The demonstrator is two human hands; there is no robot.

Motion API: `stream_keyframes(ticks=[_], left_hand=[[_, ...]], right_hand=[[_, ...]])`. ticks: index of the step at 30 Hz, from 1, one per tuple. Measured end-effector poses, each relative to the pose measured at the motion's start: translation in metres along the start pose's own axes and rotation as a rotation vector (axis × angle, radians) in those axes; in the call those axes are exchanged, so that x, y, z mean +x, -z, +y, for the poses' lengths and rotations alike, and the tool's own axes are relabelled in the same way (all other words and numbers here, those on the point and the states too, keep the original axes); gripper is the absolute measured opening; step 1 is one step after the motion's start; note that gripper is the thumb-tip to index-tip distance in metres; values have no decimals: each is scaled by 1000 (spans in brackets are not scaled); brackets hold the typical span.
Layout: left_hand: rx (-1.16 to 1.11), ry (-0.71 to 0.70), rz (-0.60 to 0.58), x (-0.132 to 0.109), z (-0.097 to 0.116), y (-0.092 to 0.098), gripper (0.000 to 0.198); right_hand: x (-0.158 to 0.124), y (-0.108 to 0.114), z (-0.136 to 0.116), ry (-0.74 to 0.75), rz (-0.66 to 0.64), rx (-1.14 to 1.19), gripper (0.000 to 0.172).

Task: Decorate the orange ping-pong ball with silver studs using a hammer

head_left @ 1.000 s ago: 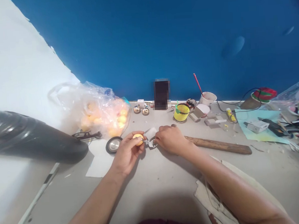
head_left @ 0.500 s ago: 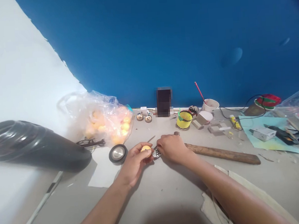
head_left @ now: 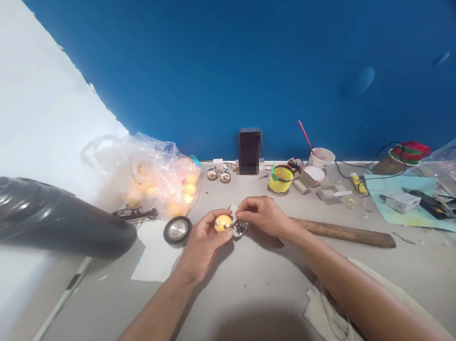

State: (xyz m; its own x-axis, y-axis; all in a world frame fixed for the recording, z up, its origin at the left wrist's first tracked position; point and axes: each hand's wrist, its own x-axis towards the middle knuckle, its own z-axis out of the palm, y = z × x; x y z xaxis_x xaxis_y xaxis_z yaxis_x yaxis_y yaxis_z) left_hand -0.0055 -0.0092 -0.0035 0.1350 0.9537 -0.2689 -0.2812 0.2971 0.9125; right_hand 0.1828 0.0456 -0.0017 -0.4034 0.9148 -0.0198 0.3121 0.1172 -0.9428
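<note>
My left hand (head_left: pixel 201 244) is closed round a small yellow-orange ball (head_left: pixel 222 223), held just above the grey table (head_left: pixel 235 288). My right hand (head_left: pixel 262 215) pinches a small piece of clear wrapping with shiny bits (head_left: pixel 239 227) right against the ball. The two hands touch at the fingertips in the middle of the table. What lies inside the wrapping is too small to make out.
A clear bag of yellow balls (head_left: pixel 155 177) sits at the back left, a tape roll (head_left: pixel 177 230) and white paper (head_left: pixel 151 252) beside my left hand. A wooden stick (head_left: pixel 343 231) lies to the right. Cups, a yellow pot (head_left: pixel 280 180) and tools crowd the back right.
My right hand has lifted slightly and its fingers have shifted to a pinch on the wrapping beside the ball. The ball has turned a little in my left hand.
</note>
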Motion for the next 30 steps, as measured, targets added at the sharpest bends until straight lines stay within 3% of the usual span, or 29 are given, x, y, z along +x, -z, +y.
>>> stream_keyframes(ticks=[5, 12, 21, 30], left_hand=[[89, -26, -38, -1, -1, 1, 42], [288, -109, 97, -5, 0, -1, 48], [327, -205, 84, -3, -5, -1, 41], [621, -452, 149, -5, -6, -2, 25]], right_hand=[[2, 4, 7, -182, -33, 448, 30], [1, 0, 11, -164, -116, 733, 38], [-2, -6, 11, -201, -195, 725, 32], [-3, -13, 10, -218, -146, 677, 30]])
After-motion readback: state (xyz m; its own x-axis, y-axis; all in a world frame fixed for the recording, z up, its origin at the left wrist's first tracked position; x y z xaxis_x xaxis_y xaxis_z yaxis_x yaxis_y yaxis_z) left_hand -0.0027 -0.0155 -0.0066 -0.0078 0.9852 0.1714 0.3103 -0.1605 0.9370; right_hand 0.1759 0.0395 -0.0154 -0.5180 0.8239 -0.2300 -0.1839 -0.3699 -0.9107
